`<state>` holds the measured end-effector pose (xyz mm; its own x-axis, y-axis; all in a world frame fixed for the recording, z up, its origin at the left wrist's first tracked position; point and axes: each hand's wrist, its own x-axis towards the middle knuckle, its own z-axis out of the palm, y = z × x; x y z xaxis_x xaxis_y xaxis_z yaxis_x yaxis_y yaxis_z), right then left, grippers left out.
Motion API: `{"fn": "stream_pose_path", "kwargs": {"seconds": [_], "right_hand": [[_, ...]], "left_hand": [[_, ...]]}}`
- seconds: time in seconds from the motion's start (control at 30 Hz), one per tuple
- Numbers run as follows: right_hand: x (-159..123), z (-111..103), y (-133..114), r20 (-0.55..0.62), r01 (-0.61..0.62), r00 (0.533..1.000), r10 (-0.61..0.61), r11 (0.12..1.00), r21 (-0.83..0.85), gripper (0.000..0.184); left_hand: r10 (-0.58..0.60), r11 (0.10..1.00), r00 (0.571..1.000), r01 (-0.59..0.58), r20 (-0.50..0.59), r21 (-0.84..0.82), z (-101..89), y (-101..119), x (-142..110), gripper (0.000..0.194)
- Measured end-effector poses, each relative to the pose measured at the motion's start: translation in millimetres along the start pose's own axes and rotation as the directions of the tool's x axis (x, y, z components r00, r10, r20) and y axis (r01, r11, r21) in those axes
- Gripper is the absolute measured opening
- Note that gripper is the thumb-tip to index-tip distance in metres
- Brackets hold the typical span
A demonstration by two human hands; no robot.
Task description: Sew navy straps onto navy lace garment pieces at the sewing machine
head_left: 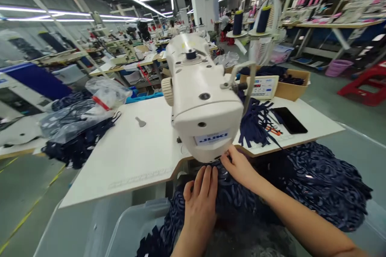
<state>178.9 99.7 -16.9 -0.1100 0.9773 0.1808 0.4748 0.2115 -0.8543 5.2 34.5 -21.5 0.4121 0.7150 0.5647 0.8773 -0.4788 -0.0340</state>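
Below the head of a white JUKI sewing machine (208, 116), my two hands are close together. My left hand (199, 200) has its back toward me and its fingers side by side, slightly bent, the tips against navy fabric strips (237, 192); its thumb is hidden. To its right, my right hand (239, 165) pinches with thumb and forefinger right under the machine head. The head covers those fingertips, so what they hold does not show clearly. More navy strips (325, 184) lie heaped to the right of my forearm.
On the white tabletop (141, 148) lie a small grey tool (140, 122), a black phone (290, 120) and orange-handled snips (274, 130). A control panel (263, 87) and cardboard box (292, 84) stand at the right. Plastic-bagged fabric (78, 116) sits left. A translucent bin (135, 221) is below.
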Motion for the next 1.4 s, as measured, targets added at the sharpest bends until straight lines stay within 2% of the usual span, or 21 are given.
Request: {"fn": "stream_pose_path", "kwargs": {"seconds": [0.1, 0.2, 0.37, 0.5, 0.6, 0.73, 0.83, 0.93, 0.97, 1.03, 1.1, 1.17, 1.33, 1.4], "right_hand": [[-1, -4, 5, 0.004, 0.011, 1.000, -0.012, 1.000, 0.017, 0.018], [-2, -15, 19, -0.014, 0.017, 1.000, -0.017, 1.000, 0.006, 0.026], [10, -46, 54, -0.035, -0.032, 0.999, 0.028, 0.995, -0.099, 0.028], [38, -76, 76, -0.086, -0.092, 0.994, 0.072, 0.961, -0.259, 0.023], [68, -104, 85, -0.192, -0.189, 0.974, 0.121, 0.901, -0.390, 0.018], [100, -148, 94, -0.339, -0.357, 0.920, 0.197, 0.778, -0.517, 0.020], [110, -179, 104, -0.395, -0.461, 0.880, 0.265, 0.678, -0.572, 0.027], [112, -200, 116, -0.404, -0.524, 0.851, 0.336, 0.594, -0.610, 0.028], [111, -203, 120, -0.400, -0.534, 0.846, 0.354, 0.574, -0.621, 0.028], [111, -206, 128, -0.392, -0.543, 0.840, 0.376, 0.542, -0.642, 0.030], [111, -203, 134, -0.386, -0.543, 0.838, 0.385, 0.522, -0.658, 0.033], [114, -198, 138, -0.374, -0.537, 0.841, 0.391, 0.514, -0.669, 0.034], [128, -196, 138, -0.371, -0.541, 0.837, 0.402, 0.508, -0.670, 0.031], [133, -201, 136, -0.385, -0.557, 0.828, 0.409, 0.508, -0.658, 0.033]], "left_hand": [[-0.008, 1.000, 1.000, 0.008, -0.005, 0.003, 2.7, -2, 1, 0.057], [-0.009, 1.000, 0.999, 0.008, 0.041, 0.022, -1.0, -2, 2, 0.055], [-0.009, 0.999, 0.999, 0.007, 0.053, 0.036, -5.1, 1, 5, 0.058], [-0.003, 1.000, 1.000, 0.002, 0.022, 0.031, -0.1, 3, 4, 0.060], [0.002, 1.000, 1.000, -0.001, -0.031, 0.015, 6.0, 3, 3, 0.064], [0.019, 0.999, 1.000, -0.018, -0.021, 0.035, 9.3, 3, 2, 0.069], [0.046, 0.995, 0.999, -0.045, -0.006, 0.086, 3.8, 1, 3, 0.069], [0.044, 0.992, 0.998, -0.049, 0.045, 0.117, -5.4, -5, 3, 0.060], [0.056, 0.992, 0.997, -0.060, 0.046, 0.110, -8.0, -7, 4, 0.056], [0.150, 0.986, 0.989, -0.151, 0.017, 0.075, -11.4, -12, 5, 0.047], [0.286, 0.958, 0.958, -0.285, -0.010, 0.039, -12.9, -16, 8, 0.041], [0.370, 0.929, 0.929, -0.370, 0.000, 0.022, -14.2, -17, 10, 0.042], [0.359, 0.933, 0.926, -0.360, 0.117, -0.012, -22.0, -16, 9, 0.066], [0.341, 0.940, 0.933, -0.338, 0.112, -0.047, -25.0, -16, 8, 0.089]]}}
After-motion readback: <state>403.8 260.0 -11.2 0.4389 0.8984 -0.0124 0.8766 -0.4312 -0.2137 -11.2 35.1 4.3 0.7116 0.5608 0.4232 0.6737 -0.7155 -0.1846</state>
